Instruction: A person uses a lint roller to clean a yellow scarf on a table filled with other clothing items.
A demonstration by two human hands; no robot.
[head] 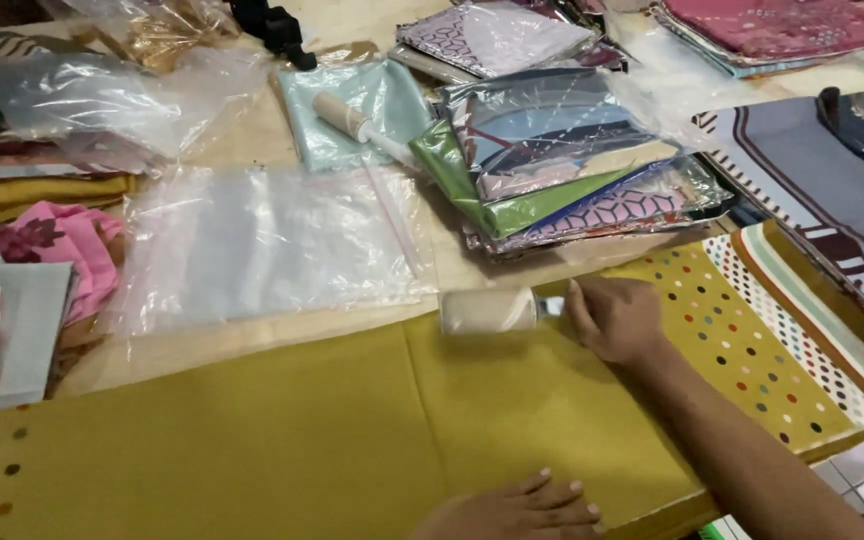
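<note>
Right hand [614, 318] fists the handle of a white cylindrical lint roller [488, 310], roller at nine o'clock of it, on mustard-yellow dotted cloth [352, 430]. Left hand [522, 510] flat, fingers spread, pinning the cloth. Roller looks light, rigid; best held by the handle.

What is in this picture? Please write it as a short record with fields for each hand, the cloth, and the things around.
right hand: right hand holds the handle of a lint roller, grip closed
roller position: lying on the far edge of the mustard cloth
left hand: left hand flat on the cloth's near edge, fingers spread, holding nothing
cloth pattern: plain middle, coloured dots at the right end
behind cloth: empty clear plastic bags
second roller: second lint roller on a pale blue packet
far right: stack of bagged folded fabrics
</note>
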